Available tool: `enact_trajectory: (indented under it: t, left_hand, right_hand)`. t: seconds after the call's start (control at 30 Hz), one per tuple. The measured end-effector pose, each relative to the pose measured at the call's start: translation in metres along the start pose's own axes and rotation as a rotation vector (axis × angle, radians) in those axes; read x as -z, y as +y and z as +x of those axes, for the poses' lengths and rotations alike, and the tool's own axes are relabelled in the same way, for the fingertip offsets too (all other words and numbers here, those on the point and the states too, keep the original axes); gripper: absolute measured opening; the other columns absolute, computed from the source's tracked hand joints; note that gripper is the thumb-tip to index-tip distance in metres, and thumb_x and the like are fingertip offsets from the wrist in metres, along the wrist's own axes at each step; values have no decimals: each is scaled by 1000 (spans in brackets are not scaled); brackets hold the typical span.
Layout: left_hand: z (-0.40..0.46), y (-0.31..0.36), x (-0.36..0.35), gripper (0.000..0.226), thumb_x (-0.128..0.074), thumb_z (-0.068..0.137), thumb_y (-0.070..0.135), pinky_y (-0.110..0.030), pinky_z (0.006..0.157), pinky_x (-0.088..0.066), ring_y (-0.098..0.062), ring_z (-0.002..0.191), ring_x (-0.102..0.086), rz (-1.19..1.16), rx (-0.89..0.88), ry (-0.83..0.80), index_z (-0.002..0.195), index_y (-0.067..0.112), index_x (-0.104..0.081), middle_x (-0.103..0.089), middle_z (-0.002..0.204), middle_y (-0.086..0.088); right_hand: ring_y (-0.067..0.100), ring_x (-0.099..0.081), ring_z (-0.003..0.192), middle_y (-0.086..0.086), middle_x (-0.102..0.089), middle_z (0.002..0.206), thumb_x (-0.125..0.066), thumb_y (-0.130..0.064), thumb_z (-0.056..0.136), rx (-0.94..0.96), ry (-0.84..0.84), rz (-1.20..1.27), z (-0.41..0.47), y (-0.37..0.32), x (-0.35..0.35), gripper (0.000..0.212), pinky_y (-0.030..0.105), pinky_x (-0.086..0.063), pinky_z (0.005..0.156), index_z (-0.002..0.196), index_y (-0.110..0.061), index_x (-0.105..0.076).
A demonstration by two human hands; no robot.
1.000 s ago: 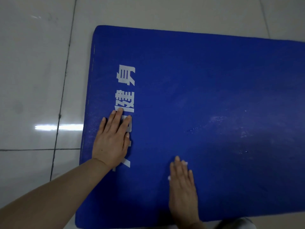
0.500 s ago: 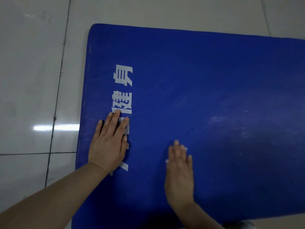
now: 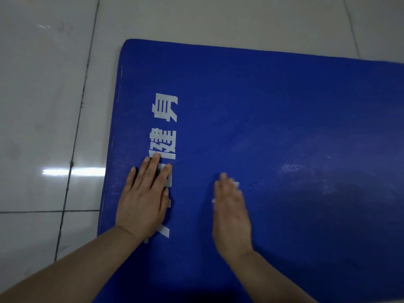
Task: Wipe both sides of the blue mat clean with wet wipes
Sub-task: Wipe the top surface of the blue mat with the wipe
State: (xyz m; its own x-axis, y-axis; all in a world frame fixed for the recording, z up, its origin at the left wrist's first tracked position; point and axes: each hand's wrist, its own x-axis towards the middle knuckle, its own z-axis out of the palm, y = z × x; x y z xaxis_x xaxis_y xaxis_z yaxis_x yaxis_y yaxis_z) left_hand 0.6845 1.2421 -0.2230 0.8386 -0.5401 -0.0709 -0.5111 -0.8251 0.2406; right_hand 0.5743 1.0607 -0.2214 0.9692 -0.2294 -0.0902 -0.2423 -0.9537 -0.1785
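The left hand (image 3: 144, 200) lies flat on the blue mat (image 3: 273, 119), fingers straight and together, palm down, covering part of the white printed characters (image 3: 165, 127) that run along the mat near its left edge. The right hand (image 3: 232, 213), blurred, also lies flat with straight fingers, pressing a white wet wipe (image 3: 236, 185) against the mat; only small bits of the wipe show past the fingertips and at the hand's left side. The two hands are near each other but apart. Faint pale streaks and wet specks (image 3: 293, 168) mark the mat to the right of the right hand. The mat lies on a glossy white tiled floor (image 3: 43, 106), which shows dark grout lines and a bright light reflection (image 3: 72, 172) beside the mat's left edge.
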Motion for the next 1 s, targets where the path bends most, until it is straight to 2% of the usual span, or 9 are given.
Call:
enact_trajectory:
  t: [0.1,0.17,0.27,0.4,0.53,0.67,0.73,0.83,1.0]
  left_hand:
    - [-1,-3,0,51,-34,91,26,-40,118,-10,-29,141,-28,-85,-18,43,139,12,-45,-33,153,-13]
    - [-3,-6,-1,44,-36,90,20,-41,118,-15,-28,137,-34,-212,-38,105,128,9,-56,-42,146,-13]
    - [-5,-7,0,35,-41,91,14,-39,109,-35,-25,123,-48,-374,-73,193,112,4,-67,-54,131,-11]
    - [-5,-8,6,32,-44,88,14,-18,104,-34,-20,110,-52,-412,-50,231,105,4,-69,-59,120,-12]
    - [-4,-7,6,32,-44,87,14,-23,101,-38,-19,110,-52,-426,-45,236,103,4,-70,-58,121,-11]
    - [-4,-7,3,32,-45,87,16,-35,94,-45,-21,109,-52,-408,-52,243,102,4,-70,-58,120,-12]
    - [-5,-8,1,32,-45,87,17,-41,91,-47,-23,109,-53,-396,-47,239,102,5,-70,-58,121,-11]
    - [-6,-9,-1,32,-44,86,16,-44,90,-48,-24,110,-53,-390,-38,228,102,6,-70,-57,122,-10]
    - [-6,-9,1,34,-43,85,15,-45,91,-47,-24,112,-51,-367,-46,215,105,6,-70,-57,123,-12]
  right_hand:
    - [23,-9,146,6,-2,156,-11,-18,105,-227,12,-79,12,49,12,48,35,-7,120,148,1,-19]
    - [17,3,145,2,2,157,-7,-20,102,-247,24,-72,18,55,12,50,31,-1,120,148,-3,-12]
    - [36,-25,140,23,-23,151,-27,-10,96,-186,102,-23,21,19,6,47,49,-24,115,140,8,-28]
    - [30,-30,139,16,-34,151,-70,-1,65,58,-16,94,25,-37,1,85,42,-19,117,142,-1,-35]
    - [32,-35,137,18,-34,150,-64,0,74,25,-27,18,40,5,11,74,40,-24,116,142,2,-35]
    - [11,6,145,-3,7,156,-21,-14,103,-271,14,49,54,63,25,50,25,4,118,151,-6,-10]
    - [19,1,146,3,1,157,-28,-10,101,-334,41,87,59,53,23,51,35,-3,120,149,0,-14]
    - [39,-31,138,24,-31,149,-60,1,80,-106,30,28,57,8,11,65,50,-29,112,139,9,-34]
    - [27,-32,139,13,-35,150,-73,-1,68,195,-37,91,55,-35,7,82,44,-27,111,141,-3,-37]
